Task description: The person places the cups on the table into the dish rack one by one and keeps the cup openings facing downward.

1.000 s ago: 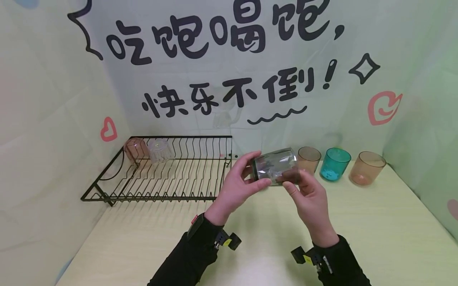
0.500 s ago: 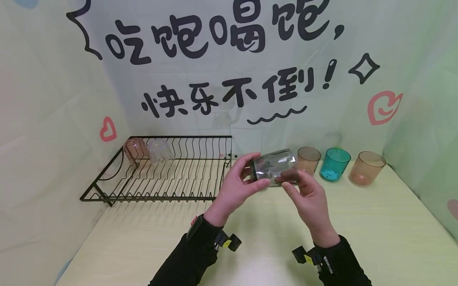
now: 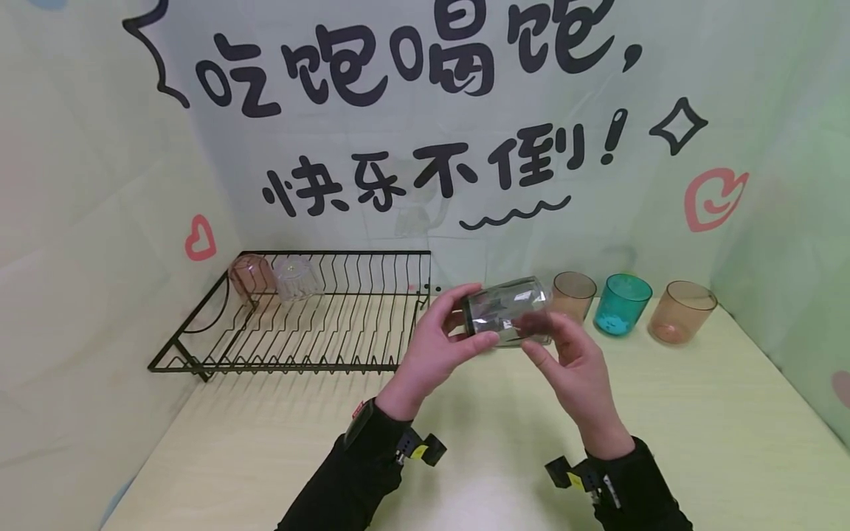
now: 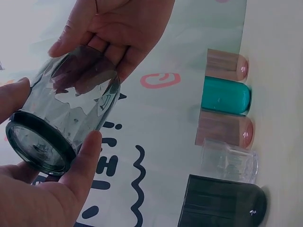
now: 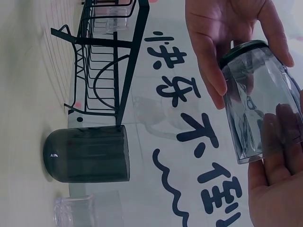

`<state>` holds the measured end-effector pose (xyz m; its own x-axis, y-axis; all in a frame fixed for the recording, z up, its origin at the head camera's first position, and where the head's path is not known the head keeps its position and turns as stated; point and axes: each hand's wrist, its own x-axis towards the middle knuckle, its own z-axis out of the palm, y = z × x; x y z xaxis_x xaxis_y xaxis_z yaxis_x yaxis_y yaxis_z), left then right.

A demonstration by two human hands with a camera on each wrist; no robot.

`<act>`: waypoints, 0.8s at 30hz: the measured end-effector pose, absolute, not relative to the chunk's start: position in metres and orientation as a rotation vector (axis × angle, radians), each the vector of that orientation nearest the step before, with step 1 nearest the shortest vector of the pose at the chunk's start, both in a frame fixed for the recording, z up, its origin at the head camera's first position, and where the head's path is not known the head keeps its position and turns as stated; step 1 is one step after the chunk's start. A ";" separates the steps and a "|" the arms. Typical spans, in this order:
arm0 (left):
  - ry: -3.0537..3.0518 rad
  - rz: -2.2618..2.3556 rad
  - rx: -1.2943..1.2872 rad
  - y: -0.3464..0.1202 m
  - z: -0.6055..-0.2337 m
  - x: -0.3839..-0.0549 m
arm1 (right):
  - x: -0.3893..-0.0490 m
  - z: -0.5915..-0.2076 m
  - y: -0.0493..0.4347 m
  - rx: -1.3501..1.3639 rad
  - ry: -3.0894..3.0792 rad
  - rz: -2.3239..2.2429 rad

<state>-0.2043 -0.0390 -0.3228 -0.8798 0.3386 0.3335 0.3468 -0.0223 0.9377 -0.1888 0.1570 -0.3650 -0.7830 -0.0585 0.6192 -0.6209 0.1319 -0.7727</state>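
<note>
A smoky grey drinking glass (image 3: 508,306) is held up above the table, lying nearly sideways with its thick dark base to the left. My left hand (image 3: 441,335) grips the base end, thumb in front and fingers around the far side. At the mouth end, my right hand (image 3: 574,369) holds the glass between thumb and fingers; its fingers show darkly through the wall. In the left wrist view the base of the glass (image 4: 42,142) faces the camera. The right wrist view shows the glass (image 5: 258,104) between both hands, its mouth toward the right hand (image 5: 279,189).
A black wire rack (image 3: 312,332) stands at the left, with a pinkish glass (image 3: 252,276) and a clear one (image 3: 296,280) at its back. Behind my hands are a dark grey glass (image 5: 90,153) and a clear glass (image 4: 229,161). Amber and teal glasses (image 3: 622,306) line the back right.
The glass has shifted very slightly to the left in both hands. My right fingers show a little farther along its wall. The rack and the other glasses have stayed put.
</note>
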 end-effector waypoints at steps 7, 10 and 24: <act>-2.198 -2.099 -0.726 -0.043 -0.323 -0.205 | -0.190 -0.365 0.162 0.638 -1.951 1.726; -2.203 -2.090 -0.721 -0.045 -0.323 -0.205 | -0.190 -0.365 0.164 0.636 -1.955 1.730; -2.192 -2.100 -0.694 -0.057 -0.323 -0.210 | -0.190 -0.365 0.170 0.654 -2.005 1.689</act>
